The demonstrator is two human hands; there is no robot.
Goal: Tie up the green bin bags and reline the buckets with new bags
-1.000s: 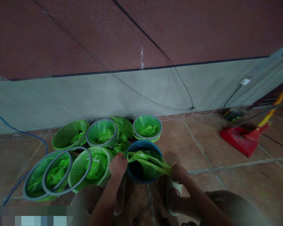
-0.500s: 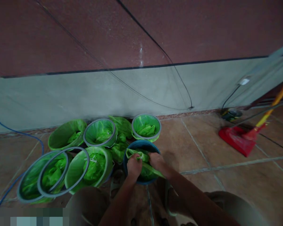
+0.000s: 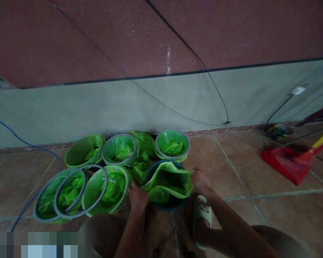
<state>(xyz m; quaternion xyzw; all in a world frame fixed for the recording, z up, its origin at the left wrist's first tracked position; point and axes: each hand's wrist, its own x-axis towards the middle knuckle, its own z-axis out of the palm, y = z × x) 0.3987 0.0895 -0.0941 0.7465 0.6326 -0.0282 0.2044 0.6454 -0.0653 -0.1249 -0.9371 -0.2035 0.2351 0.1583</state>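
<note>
from afar i see the left hand [image 3: 137, 196] and right hand [image 3: 201, 181] each gripping an edge of a green bag [image 3: 161, 193], its mouth spread between them over a blue bucket [image 3: 174, 205]; a red dustpan [image 3: 289, 163] sits well right of both hands.

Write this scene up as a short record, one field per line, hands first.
Left hand: at the left edge of the green bag, holding it
Right hand: at the bag's right edge, holding it
Bag mouth: spread open over the blue bin
Back bins: three, lined in green, near the wall
Front bins: two, also lined, left of the blue bin
Loose ring: grey, lying across the front bins
Floor, far right: red dustpan
Floor, far left: blue cable
</note>
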